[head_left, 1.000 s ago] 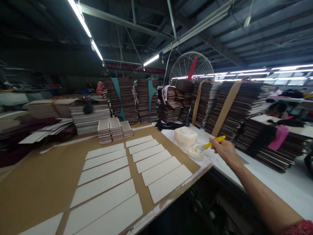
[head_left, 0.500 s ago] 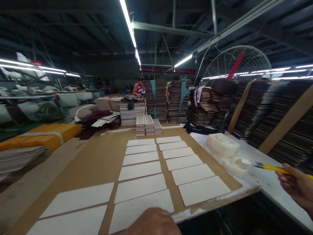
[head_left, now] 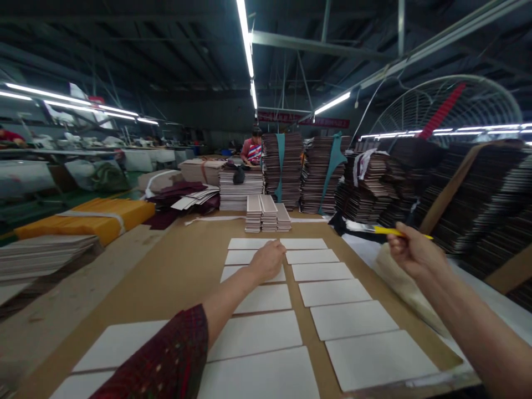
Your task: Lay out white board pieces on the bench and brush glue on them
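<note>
White rectangular boards [head_left: 341, 292] lie in columns on a brown work surface [head_left: 166, 266]. My left hand [head_left: 268, 260] is over the far end of the middle column, its fingers bent together at the inner edges of the boards; whether anything is between them is hidden. On the right, my right hand [head_left: 409, 249] grips a brush [head_left: 384, 230] with a yellow handle, raised above the right edge of the surface. The pale bristles point left, apart from the boards.
Small stacked boards [head_left: 266, 213] stand at the far edge, with tall dark stacks [head_left: 282, 172] behind. A yellow bundle [head_left: 87, 219] lies left. A cream container [head_left: 403, 282] sits under my right forearm. Beyond is a person [head_left: 252, 151]; a large fan [head_left: 449, 111] stands right.
My left hand has moved forward from the near edge to the far boards. My right hand has carried the brush up and left, away from the cream container. The view has shifted left.
</note>
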Available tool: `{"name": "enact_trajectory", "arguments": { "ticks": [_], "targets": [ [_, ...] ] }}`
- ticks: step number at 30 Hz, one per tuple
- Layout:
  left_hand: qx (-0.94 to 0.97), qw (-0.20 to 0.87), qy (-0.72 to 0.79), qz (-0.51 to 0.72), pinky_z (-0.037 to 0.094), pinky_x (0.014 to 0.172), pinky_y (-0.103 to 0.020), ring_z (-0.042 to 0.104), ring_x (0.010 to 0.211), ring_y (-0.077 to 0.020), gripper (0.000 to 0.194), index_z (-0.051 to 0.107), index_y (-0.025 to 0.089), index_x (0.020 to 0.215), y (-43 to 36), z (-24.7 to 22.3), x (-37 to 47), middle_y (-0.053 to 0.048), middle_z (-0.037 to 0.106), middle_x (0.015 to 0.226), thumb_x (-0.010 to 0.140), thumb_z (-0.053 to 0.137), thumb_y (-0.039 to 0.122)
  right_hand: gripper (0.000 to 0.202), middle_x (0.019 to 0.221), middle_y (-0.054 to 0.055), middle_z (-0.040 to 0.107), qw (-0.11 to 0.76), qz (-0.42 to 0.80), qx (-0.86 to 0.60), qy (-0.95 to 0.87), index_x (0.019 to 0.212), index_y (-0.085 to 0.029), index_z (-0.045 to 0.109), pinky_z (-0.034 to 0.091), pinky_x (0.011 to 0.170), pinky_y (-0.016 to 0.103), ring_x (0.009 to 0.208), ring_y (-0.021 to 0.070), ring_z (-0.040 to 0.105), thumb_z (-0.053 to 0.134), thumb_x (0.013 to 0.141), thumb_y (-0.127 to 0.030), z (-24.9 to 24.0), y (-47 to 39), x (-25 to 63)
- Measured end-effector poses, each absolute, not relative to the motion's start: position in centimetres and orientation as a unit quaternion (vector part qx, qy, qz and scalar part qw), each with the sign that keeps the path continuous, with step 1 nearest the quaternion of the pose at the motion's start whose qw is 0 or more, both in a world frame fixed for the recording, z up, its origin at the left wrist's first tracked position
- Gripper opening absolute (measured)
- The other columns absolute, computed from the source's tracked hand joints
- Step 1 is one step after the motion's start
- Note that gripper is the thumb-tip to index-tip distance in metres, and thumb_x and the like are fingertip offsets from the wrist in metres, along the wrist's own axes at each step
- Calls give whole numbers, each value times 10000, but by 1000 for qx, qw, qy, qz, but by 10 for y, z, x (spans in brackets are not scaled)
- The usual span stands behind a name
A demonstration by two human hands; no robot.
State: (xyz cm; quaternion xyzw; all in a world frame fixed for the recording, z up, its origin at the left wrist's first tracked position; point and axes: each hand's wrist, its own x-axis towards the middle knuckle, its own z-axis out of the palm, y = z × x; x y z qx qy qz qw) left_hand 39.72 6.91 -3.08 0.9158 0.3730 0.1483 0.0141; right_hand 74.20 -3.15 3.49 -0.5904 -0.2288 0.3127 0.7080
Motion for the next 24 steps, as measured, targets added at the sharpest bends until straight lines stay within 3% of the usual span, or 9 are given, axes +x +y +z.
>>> {"name": "enact_trajectory", "arguments": {
  "ticks": [4,9,24],
  "targets": [
    [897,-18,416,148,472,995,-413,568,1085,-270,274,652,133,1029,92,-55,403,-140,630,1103,885,439,39,246,737,-35,567,675,382,-598,-203,921,-128,611,434,446,170,511,66,501,596,1031,-348,17,44,686],
    [884,-33,438,159,502,897,-418,548,1048,-275,239,633,172,1051,96,-72,403,-115,614,1114,953,418,142,220,835,-4,612,629,426,-620,-194,1009,-126,627,495,510,200,589,89,561,616,1020,-345,-16,98,641],
    [881,-43,441,165,491,889,-419,509,1053,-264,195,619,190,1053,93,-72,404,-92,591,1111,983,438,201,219,846,0,615,565,449,-658,-214,1021,-127,628,496,507,198,595,90,564,618,1018,-346,-47,128,613]
  ]
}}
